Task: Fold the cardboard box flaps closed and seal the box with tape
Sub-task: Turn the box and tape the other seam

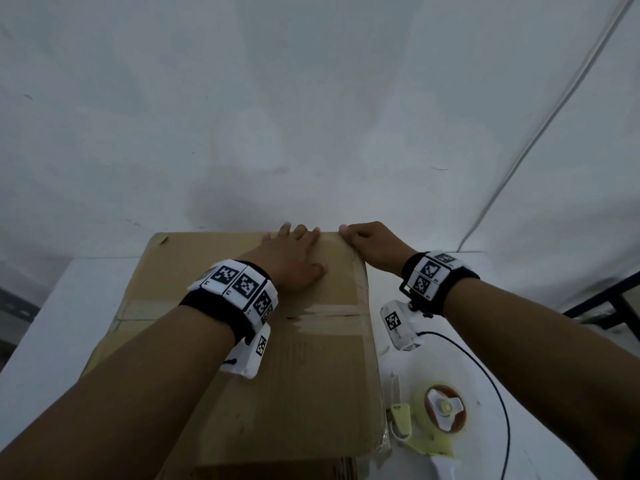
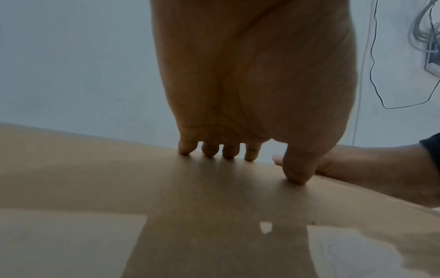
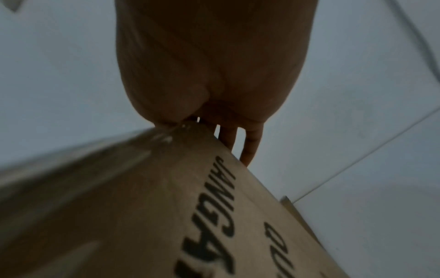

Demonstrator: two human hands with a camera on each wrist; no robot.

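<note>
A brown cardboard box (image 1: 294,382) stands on the white table with its top flaps folded flat. Clear tape (image 1: 332,315) runs across the middle seam, and a shiny strip follows the right edge. My left hand (image 1: 294,258) lies flat on the far right part of the top, its fingers (image 2: 209,150) straight and reaching the far edge. My right hand (image 1: 374,244) holds the far right corner, thumb on top and fingers (image 3: 250,148) down the far side. Black print shows on the box's side (image 3: 214,216).
A tape dispenser (image 1: 440,410) with a yellowish roll lies on the table (image 1: 52,323) to the right of the box, near me. A thin black cable (image 1: 498,393) curves past it. A white wall with a cord (image 1: 554,116) stands close behind the box.
</note>
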